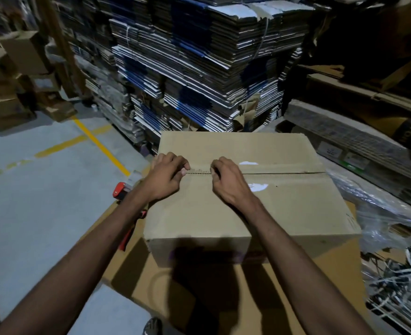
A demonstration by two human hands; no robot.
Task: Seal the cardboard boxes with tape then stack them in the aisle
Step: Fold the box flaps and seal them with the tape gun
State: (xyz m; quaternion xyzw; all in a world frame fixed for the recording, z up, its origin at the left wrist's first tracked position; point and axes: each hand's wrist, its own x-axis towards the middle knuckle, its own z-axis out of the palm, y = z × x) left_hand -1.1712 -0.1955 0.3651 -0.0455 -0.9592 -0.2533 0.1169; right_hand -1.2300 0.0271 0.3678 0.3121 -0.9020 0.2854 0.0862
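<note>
Red tape dispenser (122, 189) lies just left of the cardboard box (248, 197), partly hidden. Box sits closed on flat cardboard (211, 293). Left hand (167, 177) and right hand (228, 181), slightly apart, fingers curled, press along the centre seam (284, 173); tape there glints.
</note>
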